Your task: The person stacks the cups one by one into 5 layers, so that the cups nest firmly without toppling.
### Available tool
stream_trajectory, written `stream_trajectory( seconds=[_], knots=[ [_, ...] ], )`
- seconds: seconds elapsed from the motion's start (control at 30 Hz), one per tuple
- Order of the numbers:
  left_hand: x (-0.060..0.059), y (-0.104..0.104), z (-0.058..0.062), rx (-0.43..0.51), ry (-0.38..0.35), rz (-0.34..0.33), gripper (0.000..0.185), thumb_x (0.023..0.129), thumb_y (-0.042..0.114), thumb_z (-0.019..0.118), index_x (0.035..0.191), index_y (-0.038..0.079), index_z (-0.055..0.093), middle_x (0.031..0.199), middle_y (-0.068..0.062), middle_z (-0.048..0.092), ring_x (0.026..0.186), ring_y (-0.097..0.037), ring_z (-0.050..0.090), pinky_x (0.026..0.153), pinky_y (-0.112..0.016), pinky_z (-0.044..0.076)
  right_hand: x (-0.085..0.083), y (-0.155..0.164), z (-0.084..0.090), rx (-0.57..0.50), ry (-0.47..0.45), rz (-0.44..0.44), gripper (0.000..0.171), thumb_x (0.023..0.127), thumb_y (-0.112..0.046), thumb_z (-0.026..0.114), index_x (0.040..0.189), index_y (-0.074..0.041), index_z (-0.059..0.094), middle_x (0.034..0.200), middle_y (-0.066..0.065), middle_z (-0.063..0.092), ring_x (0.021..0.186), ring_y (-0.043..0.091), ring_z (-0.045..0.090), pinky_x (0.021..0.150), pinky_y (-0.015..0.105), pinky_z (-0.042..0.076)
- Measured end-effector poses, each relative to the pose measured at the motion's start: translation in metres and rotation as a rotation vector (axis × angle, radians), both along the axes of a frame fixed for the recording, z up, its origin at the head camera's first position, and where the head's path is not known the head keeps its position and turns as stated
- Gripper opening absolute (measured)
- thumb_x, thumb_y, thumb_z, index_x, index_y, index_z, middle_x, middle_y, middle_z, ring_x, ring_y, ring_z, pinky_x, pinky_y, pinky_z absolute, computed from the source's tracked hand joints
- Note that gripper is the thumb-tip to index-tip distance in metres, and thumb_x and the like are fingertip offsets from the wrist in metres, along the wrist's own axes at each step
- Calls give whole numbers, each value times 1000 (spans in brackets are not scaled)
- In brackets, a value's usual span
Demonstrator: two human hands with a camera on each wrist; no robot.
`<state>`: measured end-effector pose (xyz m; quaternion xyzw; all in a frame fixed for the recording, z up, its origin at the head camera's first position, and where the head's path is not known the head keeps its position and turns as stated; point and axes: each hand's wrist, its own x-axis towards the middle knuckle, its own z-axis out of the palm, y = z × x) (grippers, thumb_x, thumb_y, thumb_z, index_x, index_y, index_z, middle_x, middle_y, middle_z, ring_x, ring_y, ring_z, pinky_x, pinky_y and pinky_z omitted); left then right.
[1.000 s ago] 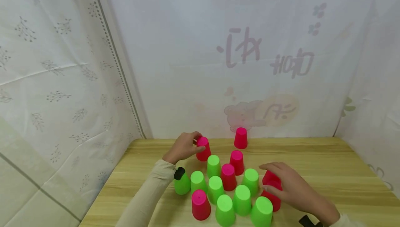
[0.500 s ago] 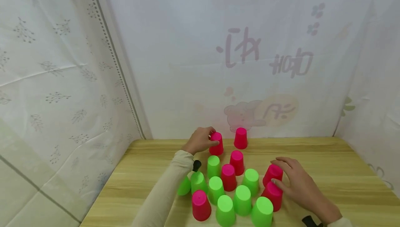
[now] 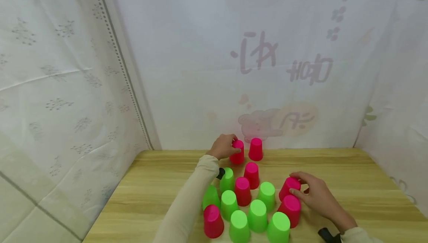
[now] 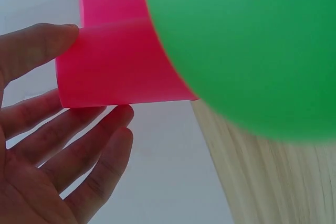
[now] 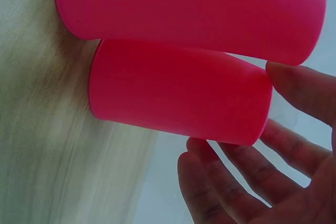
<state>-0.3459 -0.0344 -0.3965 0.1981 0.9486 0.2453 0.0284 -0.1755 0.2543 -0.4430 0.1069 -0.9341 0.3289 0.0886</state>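
Note:
Toward the back of the table, my left hand (image 3: 223, 147) grips an upside-down pink cup (image 3: 237, 153), thumb on one side and fingers on the other. It stands just left of another pink cup (image 3: 255, 149). At the right, my right hand (image 3: 315, 194) holds a pink cup (image 3: 290, 187) between thumb and fingertips. A nearer pink cup (image 3: 290, 209) stands close against that one, beside the thumb. In the left wrist view, a green cup (image 4: 252, 45) blocks part of the held pink cup (image 4: 115, 69). The right wrist view shows the held cup (image 5: 178, 90) below its neighbour.
Several green cups (image 3: 258, 215) stand upside down in the middle and front, with pink cups (image 3: 242, 191) among them. Another pink cup (image 3: 213, 221) is at the front left. A white patterned cloth (image 3: 187, 87) hangs behind the wooden table (image 3: 334, 165).
My left hand has moved the pink cup right and slightly back, up beside the rear pink cup. The right hand's fingers have come round the farther pink cup at the right, which has hardly moved.

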Motion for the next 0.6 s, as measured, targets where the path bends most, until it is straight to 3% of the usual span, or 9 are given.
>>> stream_trajectory(
  seconds=[0.17,0.6],
  knots=[
    [-6,5,-1,-51,-13,6,42,89,24,76,124,6,64,111,-9,72,94,-20,65,78,-30,60,-4,4,-3,-21,-70,-1,45,87,-18,78,127,-3,63,117,10,71,99,22,65,65,19,54],
    [-23,15,7,-130,-48,-19,41,84,23,81,119,7,69,108,-8,72,96,-22,60,80,-31,56,-8,7,-5,-69,-103,9,44,88,-22,77,127,-7,62,114,8,71,95,18,65,66,20,55]
  ],
)
